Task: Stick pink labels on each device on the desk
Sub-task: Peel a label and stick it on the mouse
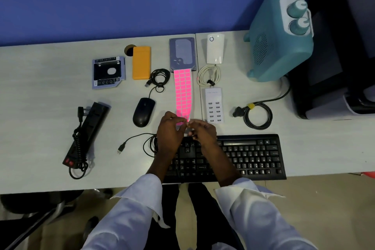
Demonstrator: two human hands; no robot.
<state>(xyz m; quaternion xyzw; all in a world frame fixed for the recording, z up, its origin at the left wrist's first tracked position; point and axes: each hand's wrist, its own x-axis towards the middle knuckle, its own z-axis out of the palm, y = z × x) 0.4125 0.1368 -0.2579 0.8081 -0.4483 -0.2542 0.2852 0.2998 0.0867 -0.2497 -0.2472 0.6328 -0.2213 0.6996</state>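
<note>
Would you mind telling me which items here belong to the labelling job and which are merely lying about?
Job: label strip, both hands at its near end; mouse, keyboard, power strip, drive caddy, orange case, hard drive, white adapter, USB hub, teal appliance.

Lying about: white cable, desk.

Blue wall [101, 2], office chair [30, 207]

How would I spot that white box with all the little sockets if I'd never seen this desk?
Start at the black keyboard at the desk's near edge and look just past its top edge, right of the strip of pink labels. The white charging box lies flat there, below a coiled white cable. Only it has two columns of small dark sockets on top.
</note>
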